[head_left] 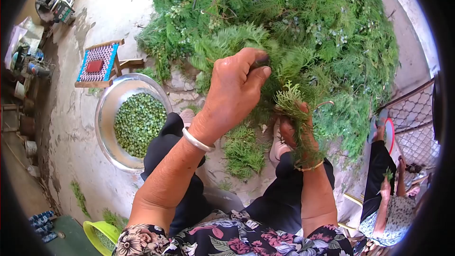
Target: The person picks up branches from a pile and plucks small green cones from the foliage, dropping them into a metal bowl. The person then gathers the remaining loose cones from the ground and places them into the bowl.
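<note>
My left hand (237, 80), with a white bangle at the wrist, is raised in front of the large pile of green conifer branches (332, 33). Its thumb and fingers are pinched closed on a feathery conifer sprig (232, 38) that is blurred by motion and partly hidden behind the hand. Lower and to the right, my right hand (305, 130) is closed around a small bunch of conifer sprigs (291, 98), which covers most of its fingers. Some sprig ends hang down over that wrist, near a thin gold-coloured bracelet.
A wide metal basin (102, 128) of small green cones or berries stands by my left knee. Behind it is a woven-seat stool (97, 64). Loose sprigs (243, 150) lie between my feet. A yellow-green basin (90, 232) is at lower left. Another person (391, 208) sits at right, holding a sprig.
</note>
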Available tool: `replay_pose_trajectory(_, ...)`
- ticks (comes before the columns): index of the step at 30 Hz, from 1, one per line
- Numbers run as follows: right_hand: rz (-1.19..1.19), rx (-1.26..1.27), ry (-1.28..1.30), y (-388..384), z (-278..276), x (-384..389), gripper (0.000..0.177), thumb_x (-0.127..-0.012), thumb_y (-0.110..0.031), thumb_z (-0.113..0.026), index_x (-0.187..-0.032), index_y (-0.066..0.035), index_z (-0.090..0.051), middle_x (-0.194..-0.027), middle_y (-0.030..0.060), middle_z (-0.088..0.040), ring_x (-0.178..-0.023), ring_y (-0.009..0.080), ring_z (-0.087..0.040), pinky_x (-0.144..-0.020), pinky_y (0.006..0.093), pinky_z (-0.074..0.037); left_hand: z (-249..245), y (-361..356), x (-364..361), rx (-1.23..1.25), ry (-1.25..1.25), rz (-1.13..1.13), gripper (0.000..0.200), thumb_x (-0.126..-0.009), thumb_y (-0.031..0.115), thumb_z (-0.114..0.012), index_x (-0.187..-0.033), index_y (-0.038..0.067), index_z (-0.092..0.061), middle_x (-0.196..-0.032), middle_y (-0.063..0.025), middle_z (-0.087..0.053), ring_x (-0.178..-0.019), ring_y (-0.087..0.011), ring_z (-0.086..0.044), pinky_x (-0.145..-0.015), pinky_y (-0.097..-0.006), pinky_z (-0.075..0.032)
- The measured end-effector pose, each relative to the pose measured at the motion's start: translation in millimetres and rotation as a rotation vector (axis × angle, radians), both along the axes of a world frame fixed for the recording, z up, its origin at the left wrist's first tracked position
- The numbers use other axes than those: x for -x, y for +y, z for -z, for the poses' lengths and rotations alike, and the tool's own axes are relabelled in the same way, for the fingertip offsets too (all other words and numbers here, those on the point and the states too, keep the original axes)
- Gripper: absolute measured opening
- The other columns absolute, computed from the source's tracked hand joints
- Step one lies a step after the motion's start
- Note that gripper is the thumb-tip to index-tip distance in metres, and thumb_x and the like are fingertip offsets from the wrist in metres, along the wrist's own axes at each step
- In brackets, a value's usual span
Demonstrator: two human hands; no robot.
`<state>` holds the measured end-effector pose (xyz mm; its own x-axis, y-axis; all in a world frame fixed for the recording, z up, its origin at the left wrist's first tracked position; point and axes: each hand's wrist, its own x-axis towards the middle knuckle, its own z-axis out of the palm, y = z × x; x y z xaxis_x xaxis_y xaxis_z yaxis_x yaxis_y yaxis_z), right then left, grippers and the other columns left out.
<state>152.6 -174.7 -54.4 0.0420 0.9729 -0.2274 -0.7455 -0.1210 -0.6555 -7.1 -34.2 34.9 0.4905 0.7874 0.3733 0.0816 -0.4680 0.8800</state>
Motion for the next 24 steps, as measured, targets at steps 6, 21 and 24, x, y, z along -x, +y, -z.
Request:
replay_pose_trajectory(6,0.087,-0.16,-1.114,11.0,-20.7,11.3,0.04,-0.09,-0.035,-0.046,-0.109,-0.002,-0.058,-0.071,0.0019,-0.059,-0.058,0.0187,-0.056,-0.051,0.0287,-0.041,-2.8,-1.8,-2.7,0.052,0.022,0.041,0.01,-0.074,0.0,-0.066,-0.079,-0.004,-0.06,-0.059,-0.0071,-0.054,-0.057,-0.0061,-0.048,-0.051,-0.026,-0.041)
replay_pose_trajectory(21,0.267,0.117,-0.886,19.1,-60.5,32.6,0.016,-0.088,-0.019,-0.061,-0.095,-0.004,-0.062,-0.082,0.0052,-0.065,-0.071,0.0146,-0.06,-0.063,0.0286,-0.048,-1.4,0.3,3.6,-0.383,-0.034,0.094,0.011,-0.065,-0.003,-0.068,-0.072,-0.001,-0.061,-0.064,-0.0091,-0.055,-0.053,-0.0202,-0.053,-0.049,-0.0297,-0.041)
replay_pose_trajectory(24,0.218,0.129,-0.91,16.5,-58.9,27.9,0.023,-0.092,-0.025,-0.057,-0.096,-0.003,-0.062,-0.078,0.004,-0.064,-0.068,0.012,-0.059,-0.06,0.0262,-0.047,0.6,0.9,6.6,-0.374,-0.127,0.158,0.016,-0.063,-0.004,-0.068,-0.078,0.001,-0.064,-0.073,-0.0092,-0.057,-0.058,-0.0249,-0.057,-0.051,-0.0316,-0.044)
